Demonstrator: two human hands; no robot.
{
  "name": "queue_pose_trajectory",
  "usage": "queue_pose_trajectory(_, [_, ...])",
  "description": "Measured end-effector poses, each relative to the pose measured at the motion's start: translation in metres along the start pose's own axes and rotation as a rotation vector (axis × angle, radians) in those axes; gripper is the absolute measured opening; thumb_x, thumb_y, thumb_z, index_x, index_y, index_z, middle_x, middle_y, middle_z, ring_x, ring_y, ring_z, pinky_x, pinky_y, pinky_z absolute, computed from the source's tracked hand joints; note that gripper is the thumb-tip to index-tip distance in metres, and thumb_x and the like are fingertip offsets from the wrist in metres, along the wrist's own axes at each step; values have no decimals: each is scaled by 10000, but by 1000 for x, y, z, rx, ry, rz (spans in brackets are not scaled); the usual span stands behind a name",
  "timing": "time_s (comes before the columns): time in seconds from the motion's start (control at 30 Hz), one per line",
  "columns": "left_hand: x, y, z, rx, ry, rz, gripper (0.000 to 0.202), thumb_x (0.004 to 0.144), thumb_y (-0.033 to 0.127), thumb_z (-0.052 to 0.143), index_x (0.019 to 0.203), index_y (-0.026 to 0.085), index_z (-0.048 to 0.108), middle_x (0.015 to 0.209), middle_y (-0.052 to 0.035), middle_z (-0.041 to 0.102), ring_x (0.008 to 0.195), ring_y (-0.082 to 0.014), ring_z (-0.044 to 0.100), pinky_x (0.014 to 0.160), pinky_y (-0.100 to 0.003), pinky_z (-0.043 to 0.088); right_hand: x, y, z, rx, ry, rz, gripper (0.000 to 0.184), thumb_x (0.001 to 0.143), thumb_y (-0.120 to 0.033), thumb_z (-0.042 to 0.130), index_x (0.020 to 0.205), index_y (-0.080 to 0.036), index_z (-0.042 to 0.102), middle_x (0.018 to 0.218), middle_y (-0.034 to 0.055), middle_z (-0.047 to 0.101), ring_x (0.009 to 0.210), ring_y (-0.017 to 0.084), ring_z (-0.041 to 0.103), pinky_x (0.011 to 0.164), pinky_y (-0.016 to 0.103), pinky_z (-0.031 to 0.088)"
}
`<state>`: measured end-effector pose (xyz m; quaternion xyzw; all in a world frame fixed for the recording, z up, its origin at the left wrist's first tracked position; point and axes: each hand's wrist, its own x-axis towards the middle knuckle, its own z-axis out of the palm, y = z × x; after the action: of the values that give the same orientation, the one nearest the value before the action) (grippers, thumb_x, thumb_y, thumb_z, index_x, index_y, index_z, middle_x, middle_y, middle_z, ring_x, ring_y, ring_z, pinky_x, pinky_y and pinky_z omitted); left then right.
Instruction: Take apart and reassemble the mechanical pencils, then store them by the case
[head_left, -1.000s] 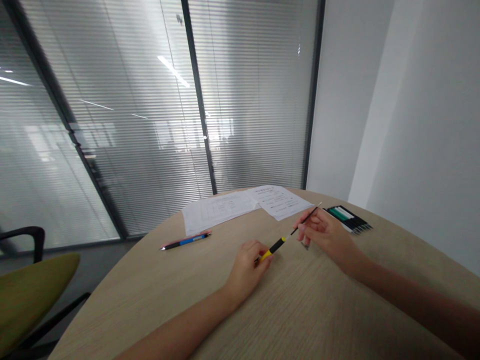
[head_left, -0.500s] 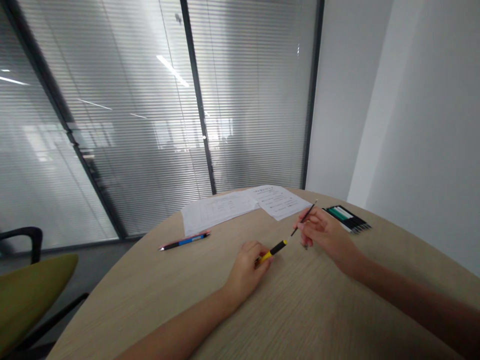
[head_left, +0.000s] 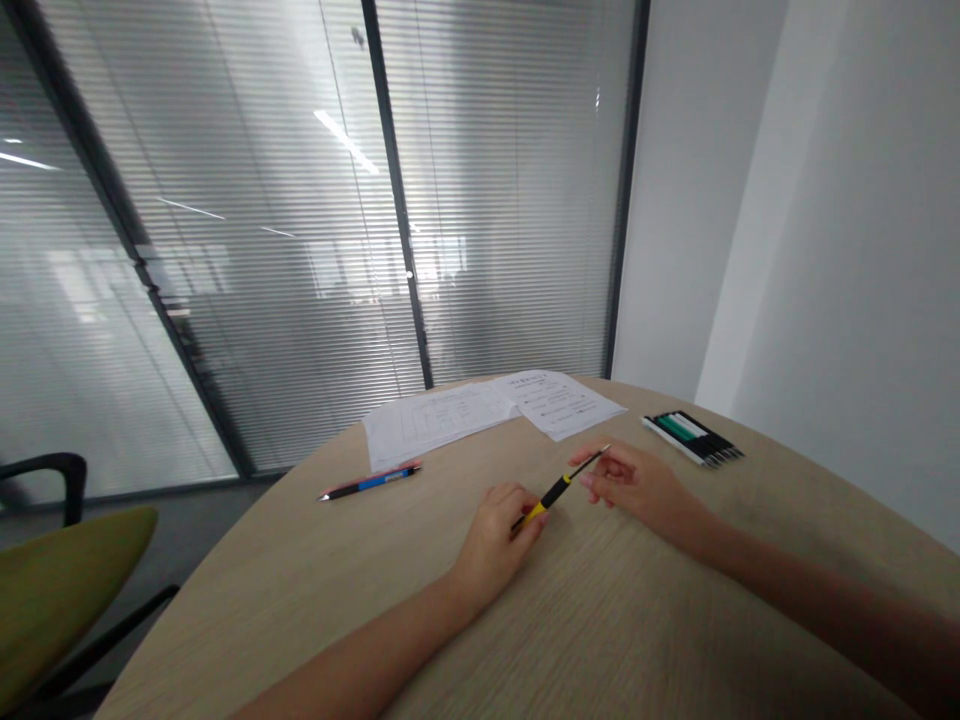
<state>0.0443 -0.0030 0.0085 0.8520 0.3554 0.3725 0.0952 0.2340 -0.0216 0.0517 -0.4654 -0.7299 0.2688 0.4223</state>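
Between the thumb and fingers of my left hand [head_left: 501,525] is a yellow pen barrel [head_left: 535,511] with a black grip [head_left: 556,491], held tilted up to the right just above the table. Out of the grip's far end sticks a thin dark pen refill [head_left: 588,463] with a pale tip. My right hand [head_left: 634,482] has its thumb and fingers closed around this refill, close to the barrel's mouth. How deep the refill sits inside the barrel is hidden. The curled lower fingers of that hand show nothing I can make out.
A blue and black pen [head_left: 371,483] lies left on the round wooden table [head_left: 360,590]. Printed paper sheets [head_left: 442,420] lie at the far edge. On the right rests a flat pack of several pens [head_left: 694,438]. A green chair [head_left: 67,570] stands left of the table.
My right hand has moved left and down, bringing the refill from apart to the mouth of the pen barrel, in line with it. My left hand has hardly moved.
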Motion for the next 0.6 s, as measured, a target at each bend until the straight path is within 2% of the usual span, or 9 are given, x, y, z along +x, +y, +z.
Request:
queue_pose_trajectory(0.13, [-1,-3,0,-43,52,-68,144,798,242,407,716,170,500,729,-23,549,731,-147,495,708,-282,377,6,2,-8,-141,0,-29,259,702,-259,473,942,-172,519,793,28,582,586,108,527,535,230,412])
queue_pose_trajectory(0.2, [-1,-3,0,-65,77,-115,162,806,258,387,736,171,504,742,-25,559,743,-151,502,714,-288,380,11,7,-13,-265,-2,-19,248,709,-238,456,933,-165,535,821,33,592,589,105,527,556,227,410])
queue_pose_trajectory(0.3, [-1,-3,-1,-100,87,-172,186,813,272,363,766,172,513,772,-32,575,770,-157,513,719,-290,386,18,25,-21,-521,-62,1,206,717,-220,447,859,-159,582,836,37,604,625,112,531,626,235,404])
queue_pose_trajectory(0.4, [0,-4,-1,-122,88,-189,211,816,292,351,775,171,518,803,-38,582,802,-162,518,729,-290,388,24,50,-26,-716,-126,75,230,713,-196,447,861,-139,614,873,76,610,717,151,542,683,258,387])
queue_pose_trajectory(0.5, [0,-6,1,-114,94,-184,221,815,306,352,776,170,521,794,-36,578,796,-162,520,729,-290,389,27,69,-28,-786,-184,93,227,712,-206,457,840,-155,637,860,83,613,772,176,543,700,263,374])
queue_pose_trajectory(0.6, [-1,-6,2,-92,97,-171,212,811,299,358,763,171,519,765,-28,571,766,-158,518,715,-287,391,27,76,-28,-820,-229,110,229,711,-223,459,832,-166,645,829,77,616,772,184,544,692,265,372])
